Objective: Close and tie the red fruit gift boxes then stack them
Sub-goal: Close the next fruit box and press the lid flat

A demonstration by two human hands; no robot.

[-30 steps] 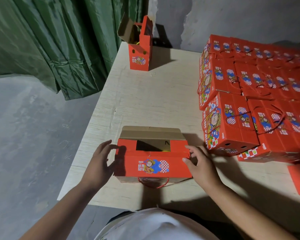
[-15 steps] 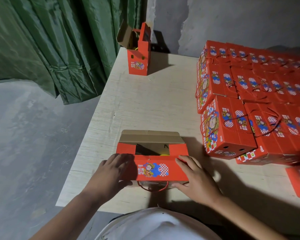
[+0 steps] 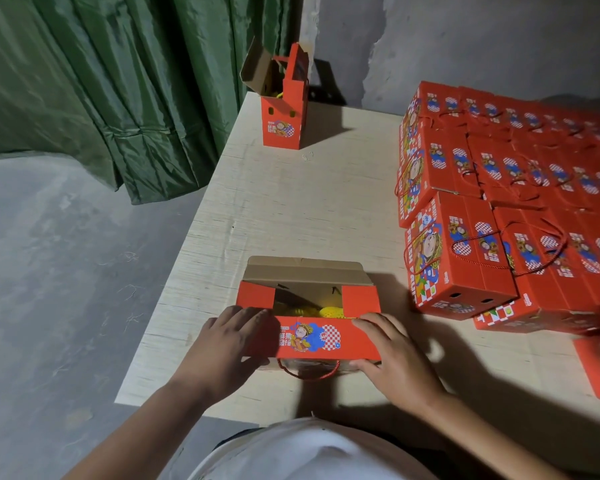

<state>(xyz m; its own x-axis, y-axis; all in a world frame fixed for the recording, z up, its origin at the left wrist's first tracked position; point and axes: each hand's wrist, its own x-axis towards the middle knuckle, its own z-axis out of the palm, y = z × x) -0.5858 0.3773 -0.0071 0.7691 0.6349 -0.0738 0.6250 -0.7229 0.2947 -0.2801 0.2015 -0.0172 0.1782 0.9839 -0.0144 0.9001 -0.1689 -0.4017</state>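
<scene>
Head view shows an open red gift box (image 3: pixel 310 336) near the front edge of the pale wooden table (image 3: pixel 291 202), with its red cord handle (image 3: pixel 309 372) hanging on the near side. Left hand (image 3: pixel 222 344) lies on the box's left end, fingers straight and close together. Right hand (image 3: pixel 395 362) grips the right end of the front flap, fingers curled over it, thumb below. Yellow fruit (image 3: pixel 326 310) shows inside. Farther right stand stacked closed boxes (image 3: pixel 499 202). Another open box (image 3: pixel 284 112) stands upright at the far corner, beside a green curtain (image 3: pixel 118 81).

Two open red boxes (image 3: pixel 309 317) sit on the worktop (image 3: pixel 309 209): one near, one far (image 3: pixel 284 112). Closed boxes (image 3: pixel 513 216) stacked right are too many to count.
</scene>
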